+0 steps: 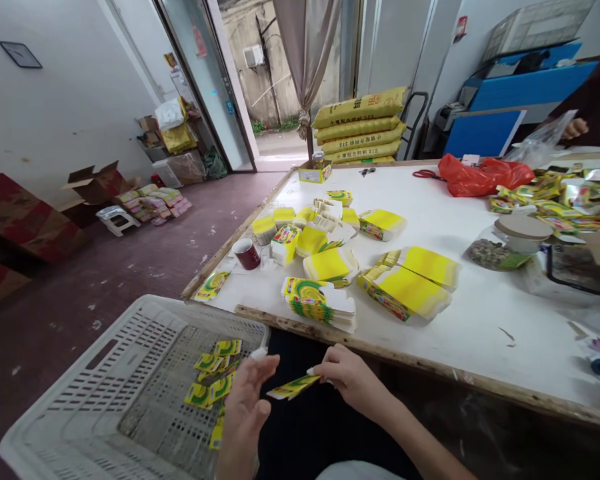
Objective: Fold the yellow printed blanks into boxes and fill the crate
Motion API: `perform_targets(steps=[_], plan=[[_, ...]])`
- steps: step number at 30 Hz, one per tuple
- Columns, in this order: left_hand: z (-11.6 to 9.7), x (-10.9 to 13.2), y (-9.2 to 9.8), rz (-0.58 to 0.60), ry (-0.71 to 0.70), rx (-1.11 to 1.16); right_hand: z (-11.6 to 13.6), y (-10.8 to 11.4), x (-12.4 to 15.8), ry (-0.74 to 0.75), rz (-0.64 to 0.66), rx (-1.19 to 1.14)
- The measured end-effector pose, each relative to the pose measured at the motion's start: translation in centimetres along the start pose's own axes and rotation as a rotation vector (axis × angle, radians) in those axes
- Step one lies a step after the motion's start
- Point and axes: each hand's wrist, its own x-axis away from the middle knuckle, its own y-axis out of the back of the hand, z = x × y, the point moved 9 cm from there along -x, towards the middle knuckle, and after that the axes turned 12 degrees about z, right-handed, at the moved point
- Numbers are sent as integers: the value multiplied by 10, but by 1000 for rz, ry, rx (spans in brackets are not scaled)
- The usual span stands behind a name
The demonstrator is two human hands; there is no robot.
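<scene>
My right hand [347, 377] pinches one end of a flat yellow-green carton [294, 387] over my lap, just off the table's front edge. Left of it, my left hand [249, 397] is raised with its fingers apart and nothing in it; a white covering shows on one fingertip. Beneath and beyond that hand, several similar yellow-green cartons [200, 395] lie in a white plastic crate [145, 310]. On the table, a fanned stack of printed cartons [315, 300] sits nearest my hands.
More yellow carton stacks [415, 280] spread over the white table [480, 333]. A dark red mug [247, 255] stands near its left edge. At right are a red plastic bag [485, 177], a lidded jar [500, 247] and a heap of yellow packets [580, 193]. Another person's hand [575, 128] shows far right.
</scene>
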Motion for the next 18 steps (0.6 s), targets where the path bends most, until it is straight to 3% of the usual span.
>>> perform_targets(steps=[2, 6, 8, 10, 12, 16, 18], plan=[[-1, 0, -16, 157, 80, -88, 14, 2, 4, 72, 35, 164], [38, 5, -67, 534, 374, -261, 40, 9, 13, 215, 24, 187], [48, 2, -75, 486, 349, -286, 33, 21, 17, 151, -112, 90], [51, 0, -72, 337, 293, -363, 12, 30, 23, 6, -283, -85], [49, 2, -72, 261, 260, -473, -12, 22, 25, -115, -357, -393], [37, 6, -77, 226, 176, -612, -27, -31, 10, -278, -205, -1237], [33, 7, -75, 188, 139, -630, -21, -46, 6, -333, -174, -1484]])
